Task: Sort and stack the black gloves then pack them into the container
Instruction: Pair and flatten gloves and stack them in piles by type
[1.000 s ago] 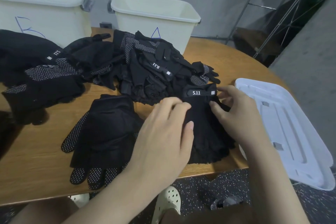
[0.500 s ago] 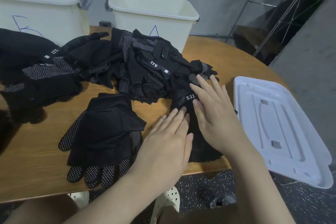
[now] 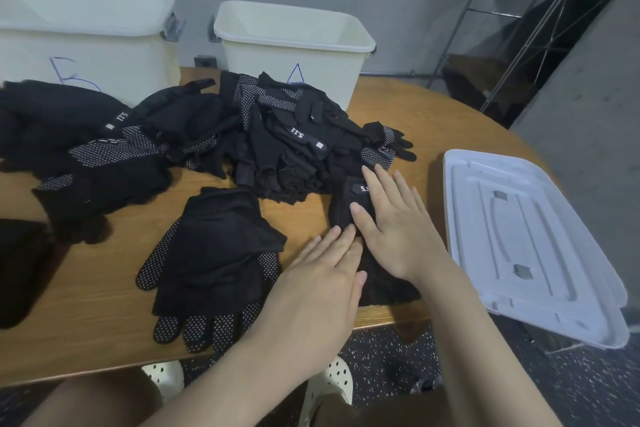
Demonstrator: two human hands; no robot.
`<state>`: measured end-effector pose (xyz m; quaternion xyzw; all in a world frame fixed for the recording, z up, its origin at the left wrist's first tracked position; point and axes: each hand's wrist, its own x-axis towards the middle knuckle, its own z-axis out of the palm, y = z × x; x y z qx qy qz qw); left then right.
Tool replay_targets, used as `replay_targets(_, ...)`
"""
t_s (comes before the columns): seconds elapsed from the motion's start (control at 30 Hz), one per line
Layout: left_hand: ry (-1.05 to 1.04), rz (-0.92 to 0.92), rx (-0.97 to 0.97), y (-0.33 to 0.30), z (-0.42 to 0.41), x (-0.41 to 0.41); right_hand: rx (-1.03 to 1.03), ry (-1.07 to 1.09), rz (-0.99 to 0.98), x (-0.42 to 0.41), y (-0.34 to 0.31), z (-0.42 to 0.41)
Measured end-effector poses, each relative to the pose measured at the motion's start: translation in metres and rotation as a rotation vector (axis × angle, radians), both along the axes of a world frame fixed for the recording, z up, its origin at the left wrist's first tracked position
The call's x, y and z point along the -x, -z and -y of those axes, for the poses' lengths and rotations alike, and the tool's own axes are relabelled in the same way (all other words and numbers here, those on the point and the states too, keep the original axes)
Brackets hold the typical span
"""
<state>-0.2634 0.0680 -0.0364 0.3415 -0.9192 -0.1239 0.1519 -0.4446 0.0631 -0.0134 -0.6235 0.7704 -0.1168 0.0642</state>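
The wooden tabletop (image 3: 86, 315) carries everything here, and at its far edge stand 2 cream containers, one marked B (image 3: 86, 42) on the left and one marked A (image 3: 294, 45) beside it, both open at the top. A white lid (image 3: 526, 246) lies flat at the right, its near end overhanging the tabletop edge. Across the middle sprawls a loose heap of black gloves (image 3: 277, 142), unsorted, with more spilling toward the left. Nearer the person lies a dotted pair of gloves (image 3: 211, 263), fingers pointing toward the near edge, apart from the heap. Just right of it is the 5.11 glove stack (image 3: 346, 215), close to the near edge of the tabletop, and both hands are on it. The left hand (image 3: 322, 281) lies flat on the stack's near left side, fingers straight and pressed together; the right hand (image 3: 398, 232) lies flat across its upper right, fingers straight and slightly spread, covering part of the label. Neither hand pinches anything; the stack sits directly under the palms and fingers. The step looks like flattening the stack before packing. The risks, as I judge them: the stack's cuff end reaches the tabletop edge, so a push toward the person could slide it off; and its top touches the heap, so lifting carelessly could drag unsorted gloves along.
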Motion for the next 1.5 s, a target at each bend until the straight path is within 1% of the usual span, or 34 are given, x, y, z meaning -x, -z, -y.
replay_targets(0.13,0.116,-0.006,-0.064,-0.021,-0.002,-0.024,-0.015,0.004,-0.002,0.0,-0.004,0.003)
replay_targets(0.2,0.128,-0.037,-0.05,-0.032,-0.002,-0.039,-0.01,0.016,0.01,0.0,-0.01,0.006)
replay_targets(0.27,0.082,-0.078,0.013,-0.041,0.003,-0.054,0.079,0.047,0.031,-0.002,-0.018,0.009)
replay_targets(0.33,-0.007,-0.139,0.042,-0.045,0.014,-0.069,0.226,0.071,0.032,-0.005,-0.029,0.014)
replay_targets(0.4,-0.09,-0.183,0.05,-0.043,0.029,-0.083,0.343,0.041,-0.033,-0.011,-0.038,0.025)
replay_targets(0.47,-0.141,-0.196,0.039,-0.039,0.044,-0.094,0.406,-0.008,-0.087,-0.021,-0.044,0.041)
replay_targets(0.57,-0.179,-0.184,0.001,-0.031,0.06,-0.103,0.396,-0.054,-0.068,-0.038,-0.047,0.063)
replay_targets(0.67,-0.174,-0.164,-0.017,-0.026,0.068,-0.104,0.309,-0.047,-0.013,-0.046,-0.042,0.077)
replay_targets(0.77,-0.174,-0.153,-0.027,-0.025,0.075,-0.103,0.238,-0.025,-0.03,-0.047,-0.037,0.084)
replay_targets(0.93,-0.188,-0.15,-0.076,-0.019,0.08,-0.104,0.219,-0.015,-0.009,-0.044,-0.033,0.088)
replay_targets(1.07,-0.194,-0.145,-0.094,-0.016,0.08,-0.103,0.268,0.004,0.043,-0.046,-0.03,0.089)
replay_targets(1.33,-0.189,-0.157,-0.099,-0.017,0.081,-0.102,0.42,0.114,0.112,-0.053,-0.036,0.09)
replay_targets(1.43,-0.18,-0.162,-0.095,-0.018,0.081,-0.103,0.551,0.127,0.133,-0.054,-0.04,0.091)
replay_targets(1.5,-0.18,-0.168,-0.094,-0.02,0.081,-0.103,0.65,0.129,0.211,-0.053,-0.046,0.091)
